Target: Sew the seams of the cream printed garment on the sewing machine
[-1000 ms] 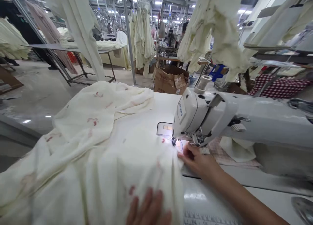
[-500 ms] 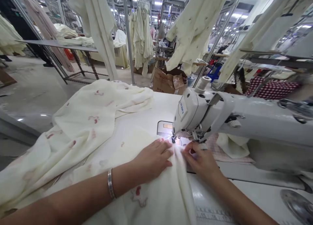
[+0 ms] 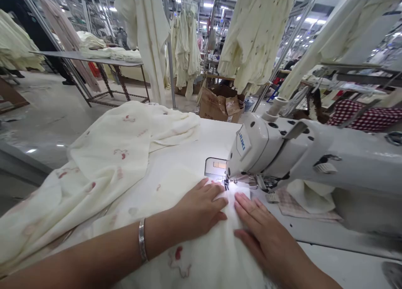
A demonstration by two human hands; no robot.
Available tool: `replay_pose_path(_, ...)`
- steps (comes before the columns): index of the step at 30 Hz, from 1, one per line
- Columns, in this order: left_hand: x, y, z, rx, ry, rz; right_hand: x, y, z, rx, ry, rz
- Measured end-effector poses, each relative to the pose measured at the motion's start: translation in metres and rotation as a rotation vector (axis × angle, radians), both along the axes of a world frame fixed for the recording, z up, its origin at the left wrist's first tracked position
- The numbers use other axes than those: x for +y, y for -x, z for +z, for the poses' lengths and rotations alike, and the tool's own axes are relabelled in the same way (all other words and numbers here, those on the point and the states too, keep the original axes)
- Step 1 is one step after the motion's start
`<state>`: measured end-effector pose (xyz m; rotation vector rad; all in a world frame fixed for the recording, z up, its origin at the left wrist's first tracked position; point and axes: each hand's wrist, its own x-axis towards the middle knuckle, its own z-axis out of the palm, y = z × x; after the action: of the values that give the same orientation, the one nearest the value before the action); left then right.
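Cream printed fabric [image 3: 125, 155] spreads over the white table and runs under the lit needle area of a white sewing machine [image 3: 270, 150]. My left hand [image 3: 201, 205], with a silver bangle [image 3: 142, 241] on its wrist, lies on the fabric just left of the presser foot [image 3: 226, 184], fingers spread. To the right of it, my right hand [image 3: 260, 226] rests flat on the same fabric, fingers stretched toward the foot and thumb apart. Neither hand pinches the cloth. The fabric edge beneath the foot is partly hidden by the machine head.
Behind the table stands an open cardboard box [image 3: 220, 104]. Cream garments [image 3: 251, 42] hang from rails above. A metal-legged table [image 3: 91, 58] with stacked cloth is at the left, near a person in dark clothes [image 3: 25, 25]. Pink checked cloth [image 3: 306, 205] lies beneath the machine arm.
My right hand has gone from pinching the fabric's edge to lying flat on it with fingers stretched. My left hand stays beside the foot. The view has shifted slightly.
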<state>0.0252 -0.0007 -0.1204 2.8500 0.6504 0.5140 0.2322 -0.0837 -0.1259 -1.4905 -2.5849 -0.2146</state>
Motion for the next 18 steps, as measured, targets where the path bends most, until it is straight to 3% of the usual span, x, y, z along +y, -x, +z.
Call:
replay_pose_path(9,0.025,-0.006,-0.009,-0.005,0.003,0.072,0.022,-0.009,0.003,0.062,0.134,-0.068)
replay_pose_path(13,0.034,-0.007,-0.007,0.02,0.026,0.078,0.029,-0.013,-0.001,0.051,0.166,-0.185)
replay_pose_path(18,0.038,-0.008,-0.004,0.027,0.059,0.101,0.033,-0.016,-0.003,0.028,0.162,-0.193)
